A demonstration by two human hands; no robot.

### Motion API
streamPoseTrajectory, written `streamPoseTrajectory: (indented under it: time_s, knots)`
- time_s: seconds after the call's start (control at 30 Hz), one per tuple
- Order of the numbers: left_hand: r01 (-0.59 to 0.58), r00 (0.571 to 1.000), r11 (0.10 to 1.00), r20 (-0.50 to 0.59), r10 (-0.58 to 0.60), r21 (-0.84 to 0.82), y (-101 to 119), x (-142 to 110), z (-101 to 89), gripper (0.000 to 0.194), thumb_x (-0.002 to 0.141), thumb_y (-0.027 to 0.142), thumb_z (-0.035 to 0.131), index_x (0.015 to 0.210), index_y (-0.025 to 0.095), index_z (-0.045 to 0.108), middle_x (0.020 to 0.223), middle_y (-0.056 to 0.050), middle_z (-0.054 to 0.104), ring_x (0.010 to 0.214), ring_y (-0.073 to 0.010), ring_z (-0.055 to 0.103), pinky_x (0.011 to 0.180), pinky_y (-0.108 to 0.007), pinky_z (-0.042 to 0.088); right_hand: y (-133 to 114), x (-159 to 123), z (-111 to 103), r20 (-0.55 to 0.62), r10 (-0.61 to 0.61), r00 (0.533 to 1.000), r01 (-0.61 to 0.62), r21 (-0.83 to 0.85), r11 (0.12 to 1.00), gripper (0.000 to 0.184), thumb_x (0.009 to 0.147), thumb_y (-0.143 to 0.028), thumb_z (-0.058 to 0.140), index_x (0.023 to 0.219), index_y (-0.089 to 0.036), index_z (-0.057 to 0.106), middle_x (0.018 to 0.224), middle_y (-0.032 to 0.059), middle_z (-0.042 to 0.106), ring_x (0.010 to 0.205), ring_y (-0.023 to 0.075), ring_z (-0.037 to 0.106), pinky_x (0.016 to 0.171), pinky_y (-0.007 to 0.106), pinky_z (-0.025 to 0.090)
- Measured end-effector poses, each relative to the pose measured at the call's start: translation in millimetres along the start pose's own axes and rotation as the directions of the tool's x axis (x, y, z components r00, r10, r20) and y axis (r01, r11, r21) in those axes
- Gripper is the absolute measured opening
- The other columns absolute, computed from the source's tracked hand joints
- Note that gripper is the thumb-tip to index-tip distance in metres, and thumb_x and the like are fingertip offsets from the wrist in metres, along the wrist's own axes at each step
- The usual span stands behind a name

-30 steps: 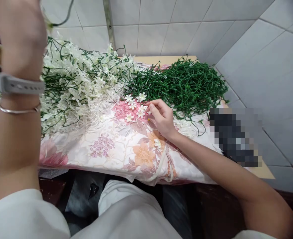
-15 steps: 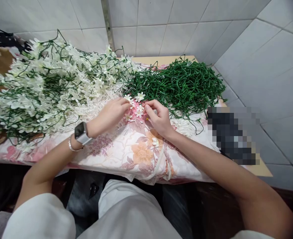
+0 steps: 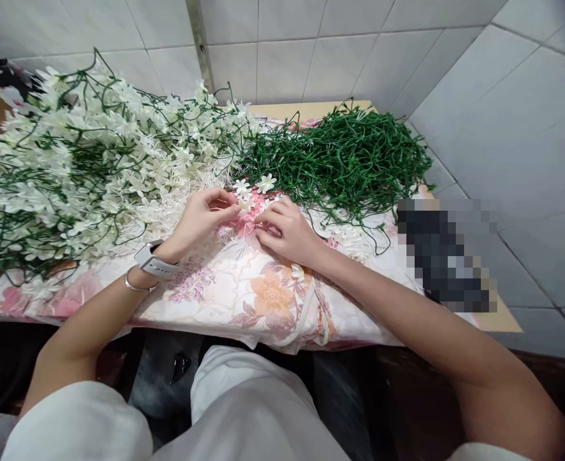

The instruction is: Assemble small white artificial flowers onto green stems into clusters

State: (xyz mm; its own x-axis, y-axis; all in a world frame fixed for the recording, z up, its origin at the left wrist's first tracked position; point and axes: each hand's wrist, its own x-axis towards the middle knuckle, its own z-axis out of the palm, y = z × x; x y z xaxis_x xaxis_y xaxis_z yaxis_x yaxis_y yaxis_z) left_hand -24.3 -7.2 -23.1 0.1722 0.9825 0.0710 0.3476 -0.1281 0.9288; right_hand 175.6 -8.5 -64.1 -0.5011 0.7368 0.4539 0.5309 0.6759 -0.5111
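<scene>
My left hand [image 3: 204, 219], with a watch [image 3: 156, 259] on its wrist, pinches thumb and forefinger together at the edge of a white artificial flower [image 3: 246, 205]. My right hand [image 3: 289, 232] is close beside it, fingers curled and closed; whatever lies between its fingertips is hidden. Loose white blossoms [image 3: 265, 184] lie just beyond both hands, over a pink patch [image 3: 244, 225]. To the left spreads a big heap of white artificial flowers [image 3: 133, 137] on green stems. Behind my right hand is a pile of bare green plastic stems [image 3: 354, 157].
A floral cloth [image 3: 263, 294] covers the table, with a single white blossom [image 3: 297, 273] near its front. Thin white pieces [image 3: 167, 211] lie along the flower heap. A blurred dark object [image 3: 440, 256] sits at the right end. Tiled walls [image 3: 286, 64] stand behind and right.
My right hand has shifted left and its fingers have curled inward. My left hand has moved slightly left, its fingertips now pinched at a flower. The view has shifted a little.
</scene>
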Motion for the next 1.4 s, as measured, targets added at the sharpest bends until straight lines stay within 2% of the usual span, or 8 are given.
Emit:
streamPoseTrajectory:
  time_s: [0.27, 0.43, 0.53, 0.63, 0.87, 1.07, 1.23, 1.4]
  knots:
    - [0.182, 0.981, 0.954, -0.020, -0.192, -0.239, 3.7, -0.6, 6.1, 0.025, 0.062, 0.030, 0.080, 0.071, 0.013, 0.064, 0.072, -0.002, 0.065, 0.065, -0.0110, 0.062, 0.065, -0.023, 0.052, 1.0, 4.6, 9.1, 0.059, 0.148, 0.987, -0.136, -0.166, 0.977, 0.016, 0.086, -0.021, 0.056, 0.095, -0.015, 0.067, 0.091, 0.0106, 0.063, 0.091, 0.0250, 0.047, 0.082, 0.038, 0.037]
    - [0.255, 0.963, 0.884, 0.018, -0.270, -0.393, -1.3, 2.9, 8.1, 0.024, 0.062, 0.028, 0.080, 0.071, 0.013, 0.064, 0.069, -0.001, 0.064, 0.067, -0.0118, 0.063, 0.075, -0.028, 0.054, -2.0, 5.8, 0.5, -0.039, 0.174, 0.984, -0.175, -0.033, 0.984, 0.007, 0.080, -0.014, 0.058, 0.075, -0.017, 0.062, 0.074, 0.0040, 0.062, 0.079, 0.0197, 0.051, 0.076, 0.035, 0.036]
    - [0.245, 0.967, 0.880, 0.040, -0.251, -0.406, -3.7, 1.4, 10.1, 0.021, 0.063, 0.027, 0.079, 0.069, 0.012, 0.065, 0.069, -0.001, 0.063, 0.067, -0.0105, 0.062, 0.074, -0.026, 0.053, -5.8, 5.6, -6.3, -0.161, 0.238, 0.958, -0.193, 0.252, 0.948, 0.005, 0.077, -0.013, 0.058, 0.075, -0.018, 0.057, 0.074, 0.0002, 0.061, 0.070, 0.0143, 0.053, 0.068, 0.029, 0.039]
    - [0.228, 0.973, 0.912, 0.103, -0.205, -0.341, -3.1, -3.4, 13.9, 0.018, 0.067, 0.026, 0.076, 0.069, 0.012, 0.066, 0.070, -0.002, 0.064, 0.064, -0.0087, 0.059, 0.066, -0.022, 0.050, -8.7, 4.6, -9.3, -0.165, 0.263, 0.951, -0.170, 0.435, 0.884, 0.004, 0.077, -0.018, 0.060, 0.079, -0.019, 0.058, 0.078, -0.0010, 0.062, 0.070, 0.0127, 0.055, 0.063, 0.026, 0.041]
    - [0.233, 0.971, 0.906, 0.143, -0.194, -0.353, 2.4, -11.9, 19.7, 0.017, 0.070, 0.027, 0.075, 0.071, 0.012, 0.067, 0.068, -0.001, 0.064, 0.063, -0.0080, 0.059, 0.062, -0.020, 0.046, -6.2, 4.8, -6.5, -0.180, 0.156, 0.971, -0.099, 0.290, 0.952, 0.005, 0.077, -0.018, 0.066, 0.073, -0.020, 0.068, 0.077, 0.0014, 0.067, 0.079, 0.0170, 0.056, 0.073, 0.032, 0.044]
    - [0.279, 0.960, 0.841, 0.151, -0.235, -0.464, 0.0, -12.0, 17.8, 0.017, 0.072, 0.029, 0.075, 0.071, 0.013, 0.069, 0.070, 0.000, 0.064, 0.068, -0.0096, 0.064, 0.073, -0.023, 0.053, -3.0, 3.3, -3.6, -0.198, 0.151, 0.968, -0.104, 0.233, 0.967, 0.003, 0.077, -0.020, 0.067, 0.077, -0.022, 0.070, 0.078, 0.0020, 0.065, 0.081, 0.0179, 0.056, 0.077, 0.035, 0.045]
    - [0.299, 0.954, 0.791, 0.155, -0.255, -0.534, 0.3, -12.9, 17.8, 0.020, 0.070, 0.032, 0.077, 0.074, 0.013, 0.070, 0.074, 0.000, 0.065, 0.070, -0.0094, 0.065, 0.077, -0.023, 0.055, -1.7, 2.5, -0.8, -0.243, 0.188, 0.952, -0.086, 0.377, 0.922, 0.005, 0.076, -0.017, 0.068, 0.077, -0.022, 0.067, 0.085, 0.0016, 0.066, 0.088, 0.0174, 0.060, 0.082, 0.035, 0.046]
    - [0.256, 0.967, 0.813, 0.142, -0.213, -0.522, -1.3, -14.2, 18.4, 0.021, 0.071, 0.030, 0.077, 0.082, 0.014, 0.071, 0.081, -0.002, 0.068, 0.072, -0.0092, 0.064, 0.078, -0.024, 0.054, -2.2, 1.9, 0.2, -0.227, 0.255, 0.940, -0.120, 0.482, 0.868, 0.004, 0.075, -0.022, 0.070, 0.076, -0.022, 0.067, 0.082, 0.0006, 0.065, 0.089, 0.0174, 0.060, 0.082, 0.035, 0.048]
